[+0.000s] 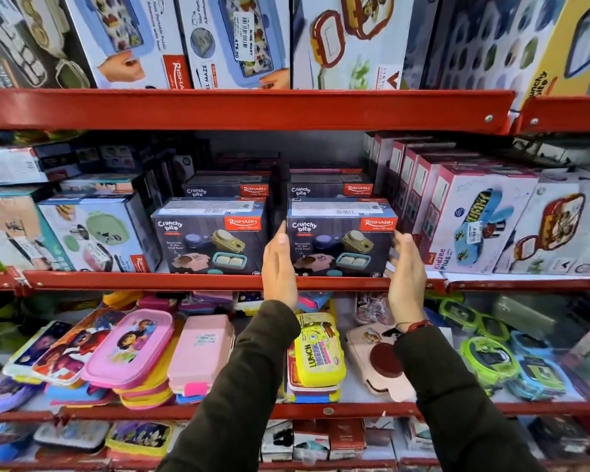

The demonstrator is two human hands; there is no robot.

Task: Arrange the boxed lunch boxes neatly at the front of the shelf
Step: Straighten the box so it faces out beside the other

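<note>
Two dark "Crunchy Bite" lunch box cartons stand side by side at the front of the middle red shelf (184, 280). The left carton (210, 238) stands alone. My left hand (279, 267) lies flat against the left side of the right carton (339, 241), and my right hand (406, 274) is at its right side, fingers extended. Whether the right palm touches the carton is unclear. Two more such cartons (227, 189) (331, 189) sit behind, further back on the shelf.
Pink-and-white Kidzee Plus cartons (470, 219) stand in a row right of my right hand. A pale blue carton (96, 233) sits left of the dark ones. Loose plastic lunch boxes (130, 345) fill the shelf below; large cartons (232, 39) line the shelf above.
</note>
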